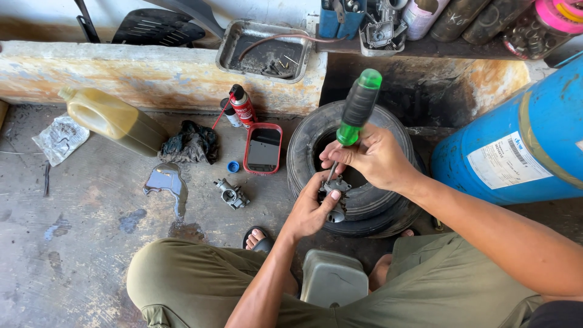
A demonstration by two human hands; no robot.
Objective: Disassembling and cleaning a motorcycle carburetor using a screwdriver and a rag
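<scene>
While the left hand (313, 209) grips the carburetor (336, 193), the right hand (371, 157) clasps a screwdriver (358, 109).

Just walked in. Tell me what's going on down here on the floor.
A person sits on the concrete floor working a small metal carburettor part on top of a stack of small tyres. The left hand steadies the part, while the right hand drives a green-and-black screwdriver down into it. A second carburettor piece lies on the floor to the left, near a red-rimmed tray, a spray can, a dark rag and a jug of yellowish oil.
</scene>
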